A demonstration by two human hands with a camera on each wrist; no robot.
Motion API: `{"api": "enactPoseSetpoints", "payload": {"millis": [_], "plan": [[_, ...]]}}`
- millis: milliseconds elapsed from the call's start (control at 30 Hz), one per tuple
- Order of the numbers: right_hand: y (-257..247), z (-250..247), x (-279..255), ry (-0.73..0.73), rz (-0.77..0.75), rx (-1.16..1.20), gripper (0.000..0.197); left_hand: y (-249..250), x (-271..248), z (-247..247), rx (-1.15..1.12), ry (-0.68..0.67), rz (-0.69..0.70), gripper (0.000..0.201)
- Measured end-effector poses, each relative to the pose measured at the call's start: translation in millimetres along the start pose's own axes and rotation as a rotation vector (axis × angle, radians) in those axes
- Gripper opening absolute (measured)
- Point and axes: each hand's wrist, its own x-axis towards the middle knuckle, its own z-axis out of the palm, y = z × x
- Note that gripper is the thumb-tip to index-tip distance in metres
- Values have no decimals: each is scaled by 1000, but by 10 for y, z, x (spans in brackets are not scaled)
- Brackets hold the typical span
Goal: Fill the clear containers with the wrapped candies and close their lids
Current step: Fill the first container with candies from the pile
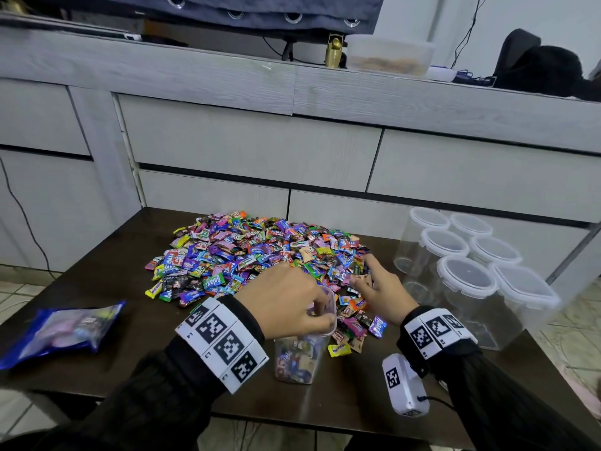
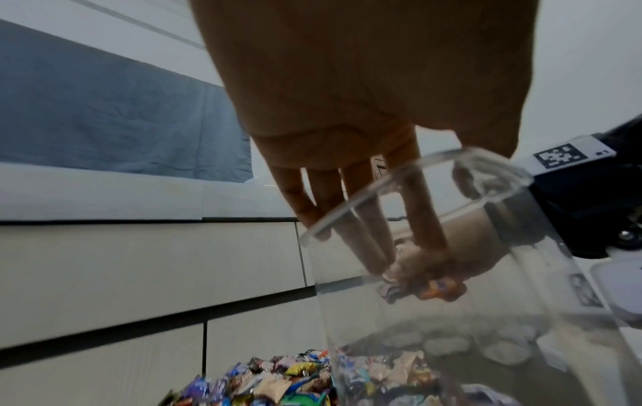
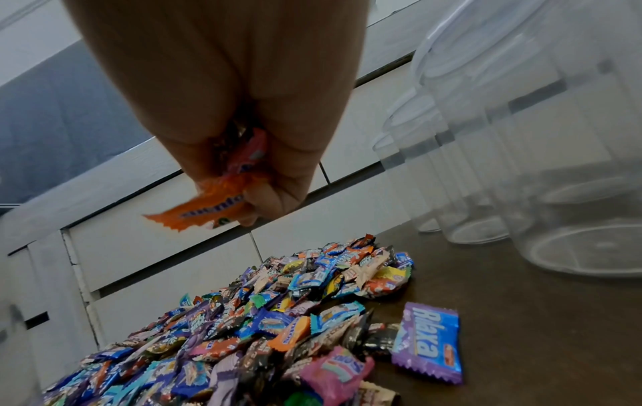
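Observation:
An open clear container (image 1: 299, 356), partly filled with wrapped candies, stands near the table's front edge. My left hand (image 1: 312, 314) reaches over it and grips its rim, with fingers (image 2: 368, 219) inside the wall (image 2: 469, 329). Just behind it spreads a large pile of wrapped candies (image 1: 260, 255) (image 3: 278, 316). My right hand (image 1: 370, 284) is at the pile's near right edge, closed round a few candies. An orange wrapper (image 3: 208, 211) and a pink one stick out of the right hand (image 3: 278, 197).
Several empty clear containers with white lids (image 1: 468, 278) (image 3: 555, 137) stand grouped on the dark table (image 1: 113, 255) at the right. A blue candy bag (image 1: 65, 330) lies at the left. Grey drawers (image 1: 247, 141) rise right behind the table.

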Motion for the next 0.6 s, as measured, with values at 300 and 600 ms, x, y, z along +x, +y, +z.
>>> {"api": "enactPoseSetpoints", "payload": {"millis": [300,600], "plan": [[-413,-238,22,99,-139,92,25,-198,-224,242,-568,-55,-236,109],[-909,183,-209,68,-373,286,18,-287,-256,407,-918,-93,-307,114]]}}
